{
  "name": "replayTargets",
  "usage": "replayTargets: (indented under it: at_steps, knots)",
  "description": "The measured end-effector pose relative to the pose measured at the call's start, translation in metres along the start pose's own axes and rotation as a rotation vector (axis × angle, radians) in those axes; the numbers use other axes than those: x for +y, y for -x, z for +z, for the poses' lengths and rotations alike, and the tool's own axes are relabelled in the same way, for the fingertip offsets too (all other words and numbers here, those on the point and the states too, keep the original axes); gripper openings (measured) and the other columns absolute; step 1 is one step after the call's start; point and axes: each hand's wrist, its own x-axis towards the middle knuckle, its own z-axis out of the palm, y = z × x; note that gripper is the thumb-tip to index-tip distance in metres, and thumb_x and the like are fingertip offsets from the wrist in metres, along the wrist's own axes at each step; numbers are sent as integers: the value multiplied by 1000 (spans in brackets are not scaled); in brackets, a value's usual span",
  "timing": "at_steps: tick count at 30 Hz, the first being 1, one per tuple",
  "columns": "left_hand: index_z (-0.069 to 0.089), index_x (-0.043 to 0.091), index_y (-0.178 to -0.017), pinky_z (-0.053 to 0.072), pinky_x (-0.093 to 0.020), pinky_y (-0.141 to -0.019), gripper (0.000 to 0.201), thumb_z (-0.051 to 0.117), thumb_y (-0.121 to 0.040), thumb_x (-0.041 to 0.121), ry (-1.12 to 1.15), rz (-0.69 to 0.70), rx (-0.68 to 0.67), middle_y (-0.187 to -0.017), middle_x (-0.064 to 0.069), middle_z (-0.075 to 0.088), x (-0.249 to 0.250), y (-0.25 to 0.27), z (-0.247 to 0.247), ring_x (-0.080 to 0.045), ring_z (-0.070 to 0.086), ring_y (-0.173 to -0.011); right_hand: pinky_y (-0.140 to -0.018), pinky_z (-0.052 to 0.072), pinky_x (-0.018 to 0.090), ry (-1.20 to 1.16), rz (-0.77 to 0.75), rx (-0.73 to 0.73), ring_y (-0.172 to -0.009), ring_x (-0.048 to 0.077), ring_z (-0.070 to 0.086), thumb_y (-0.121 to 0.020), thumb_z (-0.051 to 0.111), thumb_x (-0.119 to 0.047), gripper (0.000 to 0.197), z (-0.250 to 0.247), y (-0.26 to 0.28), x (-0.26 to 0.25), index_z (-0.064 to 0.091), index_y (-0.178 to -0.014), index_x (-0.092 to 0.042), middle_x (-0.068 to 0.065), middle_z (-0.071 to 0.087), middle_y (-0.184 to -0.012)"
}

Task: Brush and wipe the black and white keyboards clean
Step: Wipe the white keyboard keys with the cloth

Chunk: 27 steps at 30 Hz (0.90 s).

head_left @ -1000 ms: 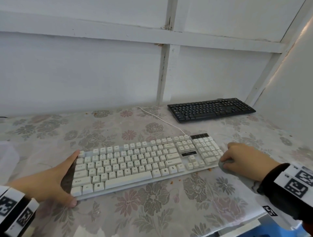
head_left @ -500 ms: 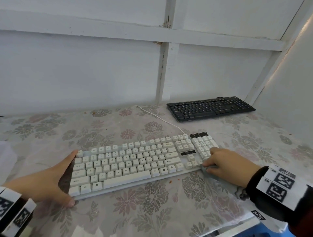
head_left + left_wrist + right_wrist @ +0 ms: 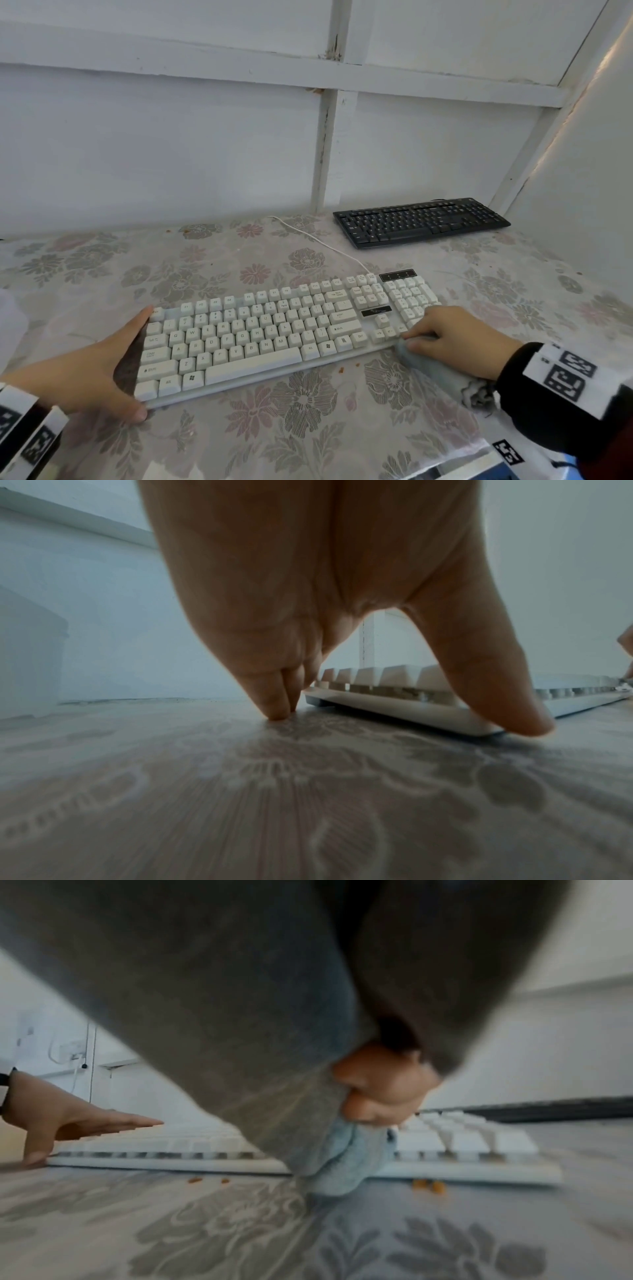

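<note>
White full-size plastic keyboard (image 3: 274,329) lies slightly askew at the near middle of the table, on a grey-and-pink floral tablecloth (image 3: 308,428). Its thin white cable (image 3: 318,241) runs back toward the wall.

Left hand (image 3: 85,370) braces the keyboard's left end: fingers straight and together along the short edge, thumb spread to the near front corner. Left wrist view shows the thumb tip at the corner and the fingertips (image 3: 277,710) down on the cloth by the far corner. Nothing is gripped.

Right hand (image 3: 452,337) rests over the front edge under the arrow keys, fingers curled round a pale blue-grey cloth (image 3: 431,366). The cloth trails toward the black sleeve (image 3: 548,404); its far end is cut off behind the cuff. In the right wrist view the cloth fills most of the picture, blurred; only curled knuckles show, wad pressed to the keyboard's front rim.

Small orange crumbs (image 3: 428,1185) lie on the tablecloth against the front edge; what they are is unclear.

Black flat keyboard (image 3: 421,221) sits well apart at the back right, near the white panelled wall (image 3: 171,154). A pale translucent thing (image 3: 10,318) at the left edge is cut off and cannot be identified.
</note>
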Motion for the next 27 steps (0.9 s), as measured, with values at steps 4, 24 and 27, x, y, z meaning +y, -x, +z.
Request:
replayTargets:
  at_steps: [4,24,27]
  knots:
    - [-9,55,-141,30,-41,-113,151,84,-23,70,-9,3,-5,-152,26,14,4,1,-2,-5,22,-141,-61,37,21,-15,29,29,-69,18,52,-92,53,-27,34,8,-2,1,60,-61,-16,1,50,-65]
    - [-5,56,-141,33,-42,-111,148,86,-25,68,-9,9,14,-151,27,16,-11,-6,2,-5,25,-139,-60,30,13,-46,117,145,-78,5,45,-87,60,-27,13,3,-6,9,57,-99,-27,-11,40,-88]
    - [-4,56,-141,32,-41,-112,148,87,-25,66,-1,10,7,-151,28,17,-11,-5,2,-4,25,-139,-57,33,17,53,154,156,-75,14,49,-87,56,-24,11,9,-12,6,50,-96,-24,-6,39,-88]
